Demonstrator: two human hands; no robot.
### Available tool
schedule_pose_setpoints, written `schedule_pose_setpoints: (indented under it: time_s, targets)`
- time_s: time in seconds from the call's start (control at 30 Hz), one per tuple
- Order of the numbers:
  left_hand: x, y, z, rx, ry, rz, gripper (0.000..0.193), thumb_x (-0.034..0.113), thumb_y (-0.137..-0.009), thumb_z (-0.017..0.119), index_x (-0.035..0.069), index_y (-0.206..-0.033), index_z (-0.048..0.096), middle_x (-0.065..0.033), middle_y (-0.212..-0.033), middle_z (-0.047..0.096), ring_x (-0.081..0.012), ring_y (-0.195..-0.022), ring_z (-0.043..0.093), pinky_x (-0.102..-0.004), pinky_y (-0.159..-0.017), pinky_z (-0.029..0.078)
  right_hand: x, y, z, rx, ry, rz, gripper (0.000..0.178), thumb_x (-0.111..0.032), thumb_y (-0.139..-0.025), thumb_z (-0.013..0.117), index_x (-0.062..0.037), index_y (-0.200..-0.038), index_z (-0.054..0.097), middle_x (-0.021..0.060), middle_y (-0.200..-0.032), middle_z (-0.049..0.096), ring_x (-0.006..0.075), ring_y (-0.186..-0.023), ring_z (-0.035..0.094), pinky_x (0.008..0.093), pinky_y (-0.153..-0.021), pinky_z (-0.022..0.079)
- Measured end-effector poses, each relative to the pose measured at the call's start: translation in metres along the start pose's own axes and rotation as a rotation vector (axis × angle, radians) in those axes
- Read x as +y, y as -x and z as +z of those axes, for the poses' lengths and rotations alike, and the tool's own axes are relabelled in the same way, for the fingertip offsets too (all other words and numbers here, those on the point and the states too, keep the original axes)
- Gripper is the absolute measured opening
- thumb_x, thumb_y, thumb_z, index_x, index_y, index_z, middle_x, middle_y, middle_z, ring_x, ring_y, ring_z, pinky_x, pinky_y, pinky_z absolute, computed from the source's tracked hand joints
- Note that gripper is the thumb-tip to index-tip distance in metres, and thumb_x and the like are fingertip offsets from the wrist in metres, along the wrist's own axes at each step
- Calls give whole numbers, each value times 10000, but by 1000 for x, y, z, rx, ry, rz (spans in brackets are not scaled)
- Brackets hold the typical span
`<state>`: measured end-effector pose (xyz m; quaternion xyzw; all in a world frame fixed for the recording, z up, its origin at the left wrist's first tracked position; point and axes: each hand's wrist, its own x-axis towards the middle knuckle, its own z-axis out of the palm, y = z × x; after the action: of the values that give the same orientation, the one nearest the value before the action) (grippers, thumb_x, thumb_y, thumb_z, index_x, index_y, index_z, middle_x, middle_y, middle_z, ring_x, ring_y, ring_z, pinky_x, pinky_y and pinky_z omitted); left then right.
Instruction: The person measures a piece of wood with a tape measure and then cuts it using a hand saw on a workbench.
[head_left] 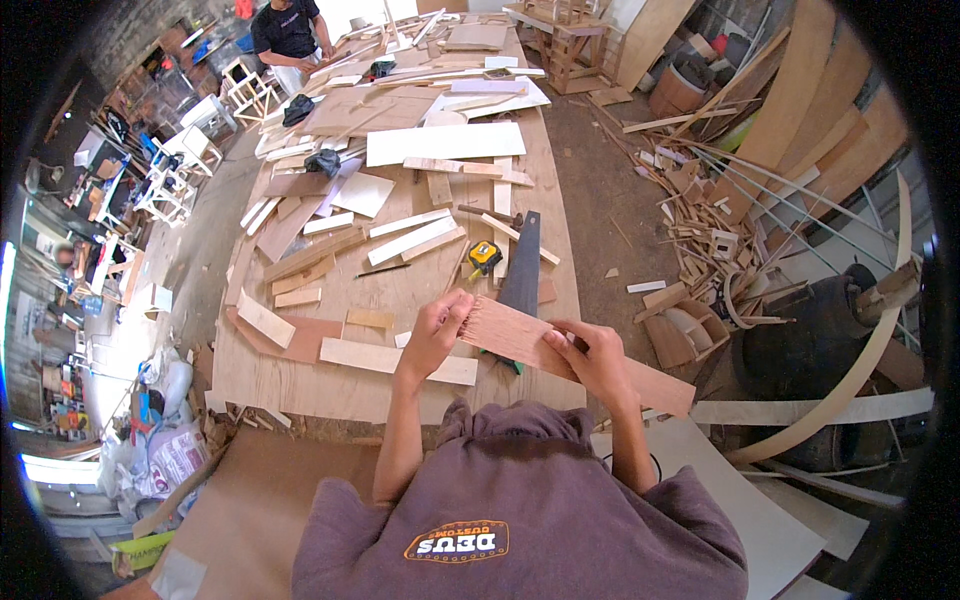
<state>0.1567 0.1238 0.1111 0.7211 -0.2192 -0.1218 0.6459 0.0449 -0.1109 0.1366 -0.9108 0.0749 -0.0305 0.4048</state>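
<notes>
Between my two hands, above the near edge of the workbench, is a reddish wooden board point(515, 332) with a rough, splintered left end. My left hand point(441, 328) is closed on that rough end. My right hand point(592, 358) grips the board nearer its middle, thumb on top, and the far right end sticks out past my wrist. Just beyond the board lies a handsaw point(523, 265) with a dark blade; its handle is mostly hidden under the board. A yellow and black tape measure point(485, 257) rests left of the blade. A hammer point(490, 214) appears to lie farther off.
Wood offcuts point(398, 361) and a dark pencil point(383, 270) lie about the plywood workbench point(370, 395). A white panel point(445, 144) is farther back. Another person point(288, 35) stands at the bench's far left. Scrap wood point(705, 235) and a dark tank point(800, 345) crowd the right.
</notes>
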Motion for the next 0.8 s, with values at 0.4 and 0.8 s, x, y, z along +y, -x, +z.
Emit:
schedule_pose_setpoints:
  time_s: [0.4, 0.8]
  targets:
    - [-2, 6, -8, -67, 223, -218, 331, 328, -958, 594, 19, -874, 676, 63, -768, 564, -32, -738, 493, -216, -668, 399, 2, -3, 1, -26, -10, -88, 283, -322, -932, 657, -112, -1108, 730, 180, -831, 704, 312, -719, 708, 380, -686, 541]
    - [-33, 18, 3, 51, 446, -224, 428, 435, -1009, 538, 105, -1282, 537, -52, -1060, 667, -123, -978, 619, -282, -870, 480, 14, -25, 26, 380, -274, -47, 239, -170, -1002, 592, 24, -1128, 652, 108, -738, 627, 100, -711, 542, 281, -670, 489]
